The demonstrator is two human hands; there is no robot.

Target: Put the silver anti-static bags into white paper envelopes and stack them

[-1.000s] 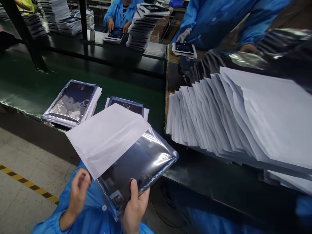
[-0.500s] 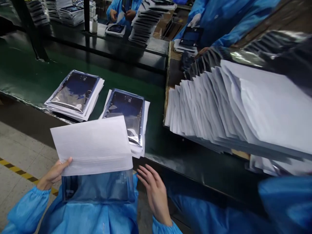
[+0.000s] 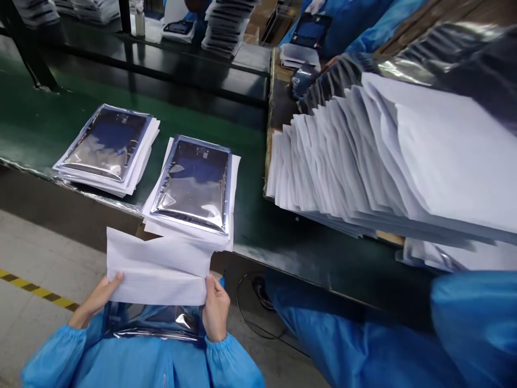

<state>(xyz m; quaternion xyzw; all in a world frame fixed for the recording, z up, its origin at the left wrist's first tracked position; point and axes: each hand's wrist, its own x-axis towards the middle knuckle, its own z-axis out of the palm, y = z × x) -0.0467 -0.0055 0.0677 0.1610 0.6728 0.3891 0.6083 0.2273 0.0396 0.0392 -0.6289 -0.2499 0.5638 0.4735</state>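
Observation:
Between my two hands, close to my body, is a white paper envelope or sleeve point(image 3: 157, 272) with a bend across it. A dark, shiny panel in a clear plastic bag point(image 3: 153, 320) sticks out below the paper. My left hand point(image 3: 99, 296) pinches the left edge, thumb on top. At the right edge my right hand point(image 3: 216, 307) grips it the same way. Just beyond lies a stack topped by a bagged dark panel point(image 3: 194, 183), with white paper underneath. A second such stack with its bagged panel point(image 3: 107, 143) lies to the left.
A long green-topped bench point(image 3: 250, 215) runs across in front. On the right a tall fanned pile of white envelopes point(image 3: 388, 161) reaches over its edge. A blue-clad person point(image 3: 476, 318) is close at my right. Another person's blue sleeve point(image 3: 363, 27) shows across the bench.
My right hand, open and apart before, has moved left and taken hold of the paper's right edge. The paper and bagged panel are lower and tilted more. The view has shifted.

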